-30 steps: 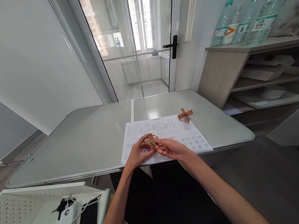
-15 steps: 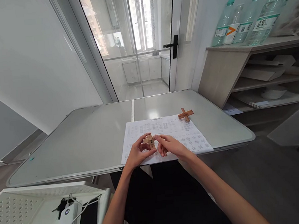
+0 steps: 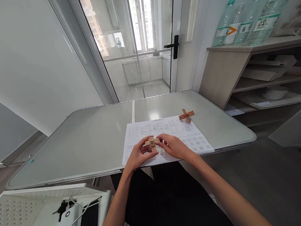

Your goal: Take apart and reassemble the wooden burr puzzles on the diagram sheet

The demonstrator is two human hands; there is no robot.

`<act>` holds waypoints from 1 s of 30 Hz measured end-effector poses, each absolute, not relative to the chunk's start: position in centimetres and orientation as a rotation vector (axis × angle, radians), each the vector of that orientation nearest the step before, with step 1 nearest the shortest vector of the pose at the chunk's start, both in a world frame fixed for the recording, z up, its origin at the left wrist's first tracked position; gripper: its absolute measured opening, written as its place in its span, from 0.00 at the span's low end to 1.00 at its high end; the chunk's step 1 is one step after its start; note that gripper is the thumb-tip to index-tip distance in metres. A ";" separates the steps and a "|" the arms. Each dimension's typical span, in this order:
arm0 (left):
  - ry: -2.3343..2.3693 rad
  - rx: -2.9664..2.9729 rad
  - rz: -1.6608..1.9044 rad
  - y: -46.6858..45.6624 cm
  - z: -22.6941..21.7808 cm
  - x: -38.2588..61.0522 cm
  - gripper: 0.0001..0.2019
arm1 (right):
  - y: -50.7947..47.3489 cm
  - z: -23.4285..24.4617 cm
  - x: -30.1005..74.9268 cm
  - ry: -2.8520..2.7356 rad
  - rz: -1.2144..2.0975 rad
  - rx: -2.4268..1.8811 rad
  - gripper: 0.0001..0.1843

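Over the printed sheet [image 3: 173, 128] is a small light wooden interlocking puzzle [image 3: 152, 143] with a dark mark like a Z or 2 on one face. My left hand [image 3: 138, 154] grips it from the left, thumb below and fingers above. From the other side, my right hand [image 3: 173, 146] pinches a piece that sticks out on the right, with thumb and fingertips. At the sheet's far right corner lies a darker wooden cross-shaped puzzle [image 3: 186, 115], touched by neither hand.
The grey folding table [image 3: 100, 138] has a seam down its middle. A white basket [image 3: 94, 189] with keys, a white box and a cable stands at lower left. To the right, a shelf unit [image 3: 215, 75] carries several water bottles [image 3: 223, 24]. Behind is a glass door [image 3: 149, 71].
My right hand's fingers have moved up and closed on the puzzle's right-hand piece. The puzzle has turned slightly in my left hand. The darker cross has not moved.
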State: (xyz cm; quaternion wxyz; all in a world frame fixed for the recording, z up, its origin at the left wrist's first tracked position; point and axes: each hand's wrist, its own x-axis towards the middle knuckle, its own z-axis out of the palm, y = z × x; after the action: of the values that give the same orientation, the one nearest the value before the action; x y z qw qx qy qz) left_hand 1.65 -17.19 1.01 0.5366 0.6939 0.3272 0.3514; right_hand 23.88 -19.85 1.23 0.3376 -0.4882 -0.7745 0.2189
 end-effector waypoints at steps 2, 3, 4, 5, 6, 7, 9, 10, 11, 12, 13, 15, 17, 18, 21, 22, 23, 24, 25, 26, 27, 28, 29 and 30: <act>0.782 1.674 0.844 -17.2 0.9 1.7 0.36 | -19.8 1.3 23.9 -2.037 0.574 -1.279 0.16; 0.780 1.685 0.856 -17.2 0.9 1.7 0.36 | -19.8 1.4 23.9 -2.037 0.582 -1.281 0.16; 0.776 1.692 0.871 -17.1 0.8 1.7 0.36 | -19.8 1.4 23.8 -2.032 0.591 -1.281 0.16; 0.769 1.694 0.879 -17.1 0.8 1.7 0.36 | -19.8 1.4 23.8 -2.024 0.605 -1.279 0.16; 0.761 1.690 0.877 -17.1 0.8 1.7 0.35 | -19.8 1.3 23.7 -2.011 0.629 -1.272 0.16; 0.754 1.681 0.869 -17.1 0.7 1.7 0.35 | -19.8 1.3 23.7 -1.995 0.664 -1.263 0.17; 0.752 1.666 0.840 -17.1 0.7 1.7 0.36 | -19.8 1.2 23.7 -1.958 0.766 -1.246 0.19; 0.757 1.663 0.823 -17.1 0.8 1.7 0.36 | -19.8 1.2 23.7 -1.939 0.824 -1.239 0.19; 0.761 1.665 0.811 -17.1 0.8 1.6 0.36 | -19.9 1.2 23.8 -1.917 0.881 -1.234 0.20; 0.763 1.670 0.804 -17.1 0.8 1.6 0.36 | -19.9 1.3 23.8 -1.894 0.937 -1.231 0.21; 0.761 1.676 0.798 -17.2 0.9 1.6 0.35 | -19.9 1.3 23.9 -1.871 0.991 -1.230 0.22; 0.749 1.687 0.797 -17.2 1.0 1.6 0.35 | -20.0 1.4 24.0 -1.813 1.106 -1.223 0.23; 0.739 1.698 0.796 -17.3 1.1 1.6 0.34 | -20.0 1.4 24.0 -1.728 1.238 -1.197 0.24; 0.737 1.705 0.793 -17.3 1.1 1.6 0.34 | -20.0 1.3 24.0 -1.683 1.297 -1.178 0.25; 0.749 1.740 0.800 -17.3 1.1 1.6 0.34 | -19.9 0.9 23.8 -1.574 1.396 -1.142 0.27; 0.760 1.753 0.806 -17.2 1.0 1.6 0.35 | -19.8 0.8 23.7 -1.548 1.403 -1.141 0.27; 0.775 1.763 0.809 -17.2 0.9 1.6 0.35 | -19.7 0.7 23.6 -1.522 1.404 -1.143 0.27; 0.795 1.768 0.808 -17.1 0.9 1.6 0.37 | -19.6 0.5 23.5 -1.486 1.406 -1.144 0.27; 0.820 1.767 0.804 -17.1 0.8 1.6 0.38 | -19.5 0.4 23.5 -1.441 1.407 -1.145 0.27; 0.844 1.762 0.801 -17.0 0.8 1.6 0.40 | -19.3 0.2 23.6 -1.387 1.407 -1.145 0.27; 0.863 1.755 0.800 -16.9 0.7 1.7 0.41 | -19.1 0.1 23.9 -1.322 1.407 -1.144 0.27; 0.877 1.748 0.806 -16.9 0.7 1.7 0.41 | -18.9 -0.1 24.3 -1.247 1.408 -1.139 0.27; 0.885 1.741 0.816 -16.8 0.7 1.7 0.41 | -18.7 -0.2 24.8 -1.162 1.408 -1.131 0.27; 0.890 1.735 0.826 -16.8 0.7 1.8 0.39 | -18.4 -0.3 25.5 -1.071 1.411 -1.119 0.27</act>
State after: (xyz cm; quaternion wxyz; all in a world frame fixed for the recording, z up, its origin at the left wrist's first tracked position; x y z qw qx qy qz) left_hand 1.78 -16.80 0.71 0.4900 0.7143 0.3662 0.3399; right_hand 25.51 -18.45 -0.34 0.4996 -0.4625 -0.4429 0.5834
